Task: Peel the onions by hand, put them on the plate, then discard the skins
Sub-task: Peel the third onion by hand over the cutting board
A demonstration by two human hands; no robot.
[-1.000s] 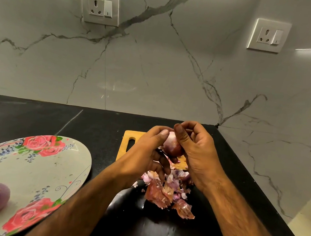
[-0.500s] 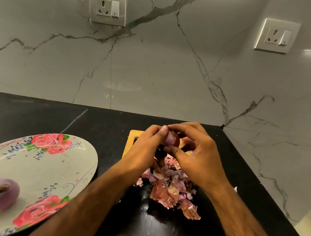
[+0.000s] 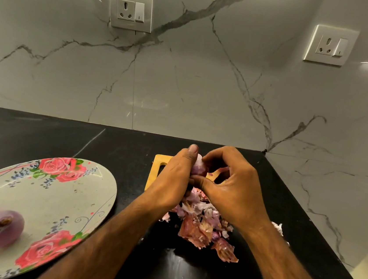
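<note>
Head view: left hand [image 3: 175, 177] and right hand [image 3: 230, 190] meet above the skins [image 3: 201, 224], fingers curled and pinching the onion [image 3: 198, 167] held between them.

wooden board [image 3: 154, 172], two wall sockets [image 3: 130, 10]

One head-worn wide-angle view looks forward and down from above and behind the two hands, close over them. The left hand [image 3: 174, 179] and right hand [image 3: 230, 190] meet just below frame centre, forearms entering from the bottom edge. Beyond the hands the view faces a marble wall [image 3: 184, 89]; the plate [image 3: 58, 191] lies left of the hands, cut by the frame's left edge.
</note>
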